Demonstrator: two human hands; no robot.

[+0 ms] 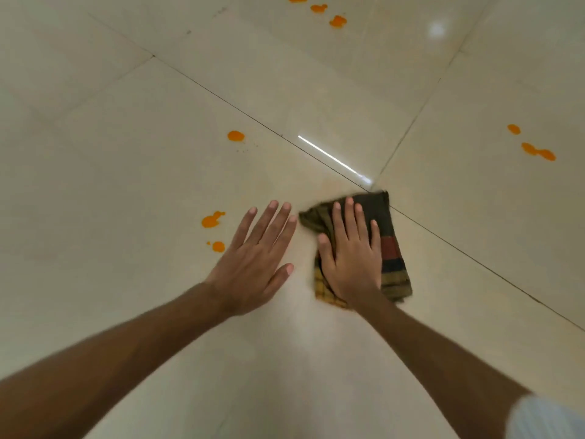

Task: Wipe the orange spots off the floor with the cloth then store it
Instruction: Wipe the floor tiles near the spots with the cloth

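A dark striped and checked cloth [391, 245] lies folded on the cream tile floor [126, 172]. My right hand [351, 255] presses flat on it with straight fingers. My left hand [256, 261] rests flat on the bare floor just left of the cloth, fingers spread. Orange spots mark the floor: two [212, 220] [218, 246] left of my left hand, one [235, 136] farther ahead, a group [538, 150] at the right, and three [318, 8] at the top edge.
Dark grout lines [253, 118] cross the glossy tiles, and a bright light reflection [335, 160] sits just ahead of the cloth. A pale striped sleeve [544, 419] shows at the bottom right corner.
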